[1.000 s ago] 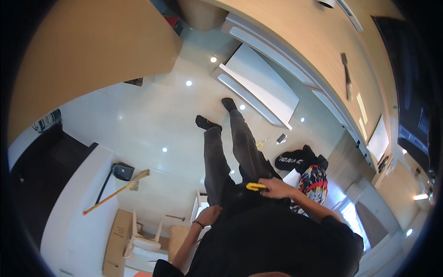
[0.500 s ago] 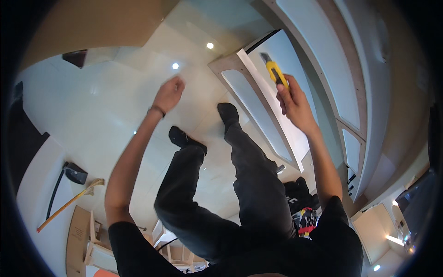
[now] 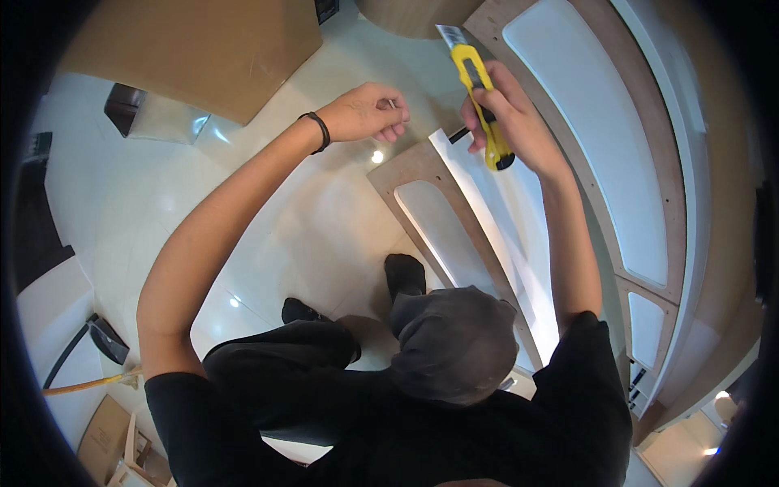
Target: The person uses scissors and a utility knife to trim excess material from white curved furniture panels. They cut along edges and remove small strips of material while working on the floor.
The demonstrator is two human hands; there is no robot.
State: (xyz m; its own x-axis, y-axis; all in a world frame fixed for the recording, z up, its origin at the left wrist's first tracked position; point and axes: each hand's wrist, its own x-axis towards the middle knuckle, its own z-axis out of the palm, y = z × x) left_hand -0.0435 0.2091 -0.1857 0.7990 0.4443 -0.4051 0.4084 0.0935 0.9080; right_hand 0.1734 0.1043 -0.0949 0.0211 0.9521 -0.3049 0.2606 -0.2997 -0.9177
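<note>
Head view, looking down past raised arms to the floor. Right hand (image 3: pixel 507 122) is clenched around a yellow utility knife (image 3: pixel 479 89), held up at the far right of centre; its blade end (image 3: pixel 450 34) points away toward the far edge, black butt end showing below the fist. Left hand (image 3: pixel 369 112) is raised just to the left of the knife, apart from it, fingers curled loosely inward; whether something small is pinched between the fingertips cannot be told. A black band (image 3: pixel 318 130) sits on the left wrist. Below the hands, wooden cabinet panels (image 3: pixel 422 174) with white recessed faces lean along the right side, running from near to far. A large cardboard box (image 3: pixel 195 49) stands at far left on the glossy pale floor (image 3: pixel 268 235). Person's dark trousers (image 3: pixel 450 349) and black-socked feet (image 3: pixel 404 274) lie near centre. A yellow-handled tool (image 3: pixel 89 383) lies at near left.
</note>
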